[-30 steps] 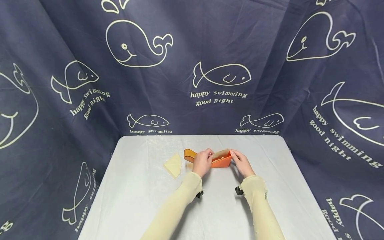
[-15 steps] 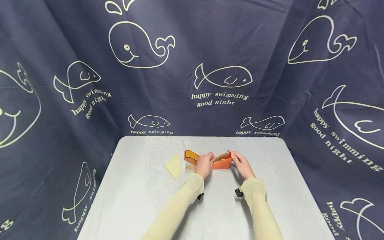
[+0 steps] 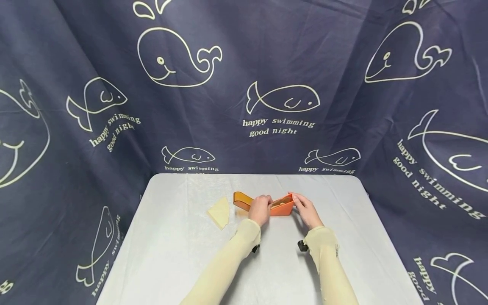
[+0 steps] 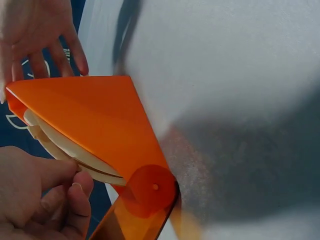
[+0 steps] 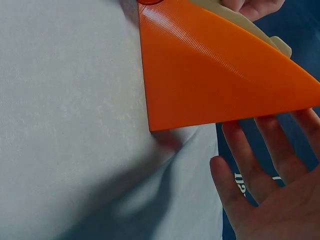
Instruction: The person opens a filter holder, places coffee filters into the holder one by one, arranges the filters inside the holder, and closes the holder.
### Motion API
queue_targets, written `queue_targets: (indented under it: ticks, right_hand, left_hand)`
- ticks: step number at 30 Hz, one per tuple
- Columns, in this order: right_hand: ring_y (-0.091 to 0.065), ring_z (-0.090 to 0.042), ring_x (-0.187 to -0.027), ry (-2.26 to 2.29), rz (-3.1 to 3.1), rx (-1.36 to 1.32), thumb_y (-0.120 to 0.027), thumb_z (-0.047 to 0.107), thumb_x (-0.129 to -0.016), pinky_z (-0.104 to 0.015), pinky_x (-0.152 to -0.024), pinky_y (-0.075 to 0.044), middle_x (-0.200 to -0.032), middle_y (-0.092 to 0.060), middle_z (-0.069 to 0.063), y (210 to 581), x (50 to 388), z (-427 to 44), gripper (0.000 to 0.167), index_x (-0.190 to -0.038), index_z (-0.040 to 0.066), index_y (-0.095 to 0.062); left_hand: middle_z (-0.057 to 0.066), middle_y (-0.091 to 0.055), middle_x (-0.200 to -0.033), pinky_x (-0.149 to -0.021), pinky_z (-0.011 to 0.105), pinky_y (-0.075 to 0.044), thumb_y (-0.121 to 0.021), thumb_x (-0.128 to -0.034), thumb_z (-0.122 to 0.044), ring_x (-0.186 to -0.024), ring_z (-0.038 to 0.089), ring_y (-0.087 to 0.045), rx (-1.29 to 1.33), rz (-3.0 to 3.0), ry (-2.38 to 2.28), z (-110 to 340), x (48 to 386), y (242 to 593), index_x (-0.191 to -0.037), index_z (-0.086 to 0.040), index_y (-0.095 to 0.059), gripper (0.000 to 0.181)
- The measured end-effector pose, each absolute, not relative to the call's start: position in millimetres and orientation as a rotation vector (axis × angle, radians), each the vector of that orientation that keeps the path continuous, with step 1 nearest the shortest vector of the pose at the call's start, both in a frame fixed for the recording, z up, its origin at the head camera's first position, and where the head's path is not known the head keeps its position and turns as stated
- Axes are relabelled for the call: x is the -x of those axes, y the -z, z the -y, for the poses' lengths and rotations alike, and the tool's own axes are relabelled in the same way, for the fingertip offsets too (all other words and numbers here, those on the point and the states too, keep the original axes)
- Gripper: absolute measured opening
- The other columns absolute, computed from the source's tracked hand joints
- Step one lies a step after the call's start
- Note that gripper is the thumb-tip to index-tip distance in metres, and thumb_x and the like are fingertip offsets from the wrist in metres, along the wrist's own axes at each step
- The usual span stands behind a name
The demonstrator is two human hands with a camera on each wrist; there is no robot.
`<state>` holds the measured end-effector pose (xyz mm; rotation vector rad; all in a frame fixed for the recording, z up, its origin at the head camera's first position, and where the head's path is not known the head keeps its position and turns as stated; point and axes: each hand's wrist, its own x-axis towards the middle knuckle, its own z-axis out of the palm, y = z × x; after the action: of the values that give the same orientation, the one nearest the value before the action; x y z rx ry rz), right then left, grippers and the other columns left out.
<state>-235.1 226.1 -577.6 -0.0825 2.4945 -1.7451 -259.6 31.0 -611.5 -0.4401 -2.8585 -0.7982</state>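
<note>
An orange wedge-shaped case (image 3: 282,209) stands on the table with its amber see-through lid (image 3: 242,200) swung out to the left on a round pivot. Thin cream fan-shaped pieces (image 4: 65,142) lie inside, their curved edges showing above the orange wall in the left wrist view. My left hand (image 3: 261,210) pinches the edge of one piece between thumb and fingers at the case's mouth. My right hand (image 3: 308,210) is at the case's right end, its nearly straight fingers (image 5: 287,150) touching the outer edge in the right wrist view. Its thumb is mostly hidden.
Another cream fan-shaped piece (image 3: 219,212) lies flat on the white table (image 3: 183,254), left of the lid. A dark blue curtain (image 3: 228,106) with fish and whale drawings hangs behind and at both sides of the table.
The cream piece at my left fingers has sunk lower into the case, and less of it shows above the rim. My left hand moved slightly down; my right hand stayed at the case's end.
</note>
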Motion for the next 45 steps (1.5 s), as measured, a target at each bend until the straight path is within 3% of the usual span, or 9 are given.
queue_targets:
  ticks: [9,16,22,27,38,45]
  right_hand:
    - [-0.056,-0.046,-0.132,1.725,-2.517,0.075,-0.042,0.024,-0.113,-0.058,-0.117,-0.039,-0.148,-0.055,-0.027,588.0,239.9,-228.7,0.045,-0.148,-0.004,-0.052]
    - [-0.057,-0.042,-0.133,1.698,-2.542,0.036,-0.042,0.038,-0.112,-0.056,-0.119,-0.038,-0.149,-0.057,-0.021,613.9,251.2,-235.3,0.052,-0.15,0.005,-0.053]
    - [-0.056,-0.043,-0.134,1.699,-2.542,0.045,-0.042,0.042,-0.112,-0.058,-0.119,-0.037,-0.148,-0.057,-0.021,614.4,252.9,-236.1,0.054,-0.149,0.004,-0.053]
    - [-0.055,-0.045,-0.134,1.707,-2.531,0.058,-0.041,0.037,-0.113,-0.058,-0.12,-0.035,-0.148,-0.056,-0.024,615.9,253.1,-236.8,0.053,-0.15,0.002,-0.051]
    - [-0.056,-0.043,-0.134,1.696,-2.548,0.042,-0.042,0.041,-0.112,-0.057,-0.119,-0.037,-0.148,-0.057,-0.022,618.5,253.7,-238.1,0.054,-0.15,0.004,-0.053]
    - [-0.057,-0.043,-0.132,1.679,-2.549,0.031,-0.042,0.043,-0.112,-0.058,-0.119,-0.037,-0.146,-0.059,-0.021,617.0,252.8,-237.1,0.054,-0.149,0.006,-0.054]
  left_hand:
    - [0.003,-0.072,-0.099,-0.081,0.031,-0.058,-0.074,-0.0957,-0.009,-0.09,0.02,-0.071,0.45,2.858,0.801,-30.8,257.6,611.8,-0.105,-0.01,-0.072,0.01]
    - [0.005,-0.072,-0.11,-0.088,0.033,-0.058,-0.071,-0.0973,-0.008,-0.099,0.021,-0.071,0.484,2.863,0.844,-30.2,253.2,601.1,-0.118,-0.008,-0.07,0.021]
    - [0.002,-0.071,-0.115,-0.095,0.032,-0.056,-0.065,-0.0982,-0.002,-0.108,0.019,-0.067,0.543,2.804,0.933,-24.8,250.9,586.4,-0.125,-0.01,-0.067,0.028]
    - [0.0,-0.072,-0.109,-0.095,0.032,-0.055,-0.056,-0.097,0.005,-0.106,0.018,-0.066,0.556,2.617,1.045,-9.0,254.8,576.6,-0.121,-0.012,-0.068,0.033]
    - [-0.001,-0.073,-0.101,-0.076,0.027,-0.056,-0.056,-0.0928,0.003,-0.088,0.014,-0.065,0.503,2.395,1.193,33.7,260.6,562.5,-0.114,-0.013,-0.073,0.031]
    - [0.003,-0.074,-0.101,-0.078,0.03,-0.055,-0.056,-0.0941,0.005,-0.086,0.018,-0.064,0.375,2.303,1.374,65.9,264.8,559.4,-0.108,-0.009,-0.072,0.025]
